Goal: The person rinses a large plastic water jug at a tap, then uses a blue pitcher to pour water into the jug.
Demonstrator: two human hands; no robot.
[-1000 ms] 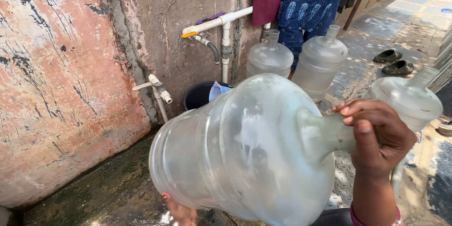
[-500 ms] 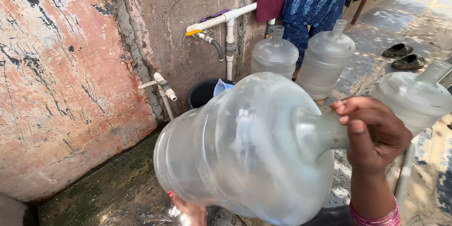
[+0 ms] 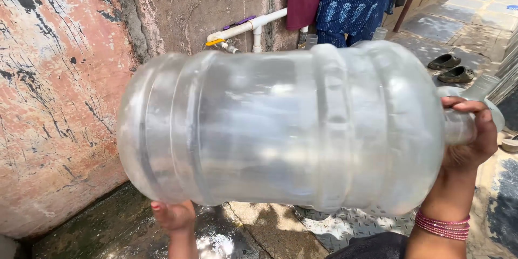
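A large clear plastic water jug (image 3: pixel 286 129) lies on its side in the air and fills most of the view. My right hand (image 3: pixel 469 137) is closed around its neck at the right. My left hand (image 3: pixel 174 217) supports its underside near the base, with only the fingers showing below the jug. The jug looks cloudy and I cannot tell how much water is inside.
A white pipe with a tap (image 3: pixel 245 27) runs along the peeling wall (image 3: pixel 59 102) behind. A person in blue patterned clothes (image 3: pixel 356 0) stands at the back. Another jug's neck (image 3: pixel 483 86) shows at right, sandals (image 3: pixel 450 67) lie on the paving, and the ground (image 3: pixel 226 237) below is wet.
The jug has been raised and brought closer, now level and blocking the other jugs. My right hand stays on the neck, my left under the base.
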